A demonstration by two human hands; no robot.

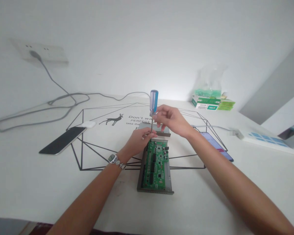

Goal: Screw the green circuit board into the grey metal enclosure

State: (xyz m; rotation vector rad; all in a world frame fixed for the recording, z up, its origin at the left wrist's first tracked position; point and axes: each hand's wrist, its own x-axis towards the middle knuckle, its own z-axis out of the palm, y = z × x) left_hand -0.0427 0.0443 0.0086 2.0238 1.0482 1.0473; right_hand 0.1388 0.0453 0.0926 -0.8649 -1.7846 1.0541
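A screwdriver (154, 101) with a blue and clear striped handle stands upright over the far end of a green circuit board (158, 166). The board lies in an open grey metal casing (170, 186) on the table. My left hand (137, 140), wearing a watch (113, 159) at the wrist, pinches the lower shaft near the tip; what the tip meets is hidden by the fingers. Thumb and fingers of my right hand (171, 119) close on the shaft just under the handle. Beyond the board lies a separate grey metal piece (165, 133), partly covered by my hands.
A dark phone (63, 140) lies left beside a white mouse-like object (88, 124). Another phone (217, 147) is partly behind my right forearm. A power strip (264, 140), green boxes (207, 101) and a plastic bag stand right. A grey cable (49, 116) loops across the left.
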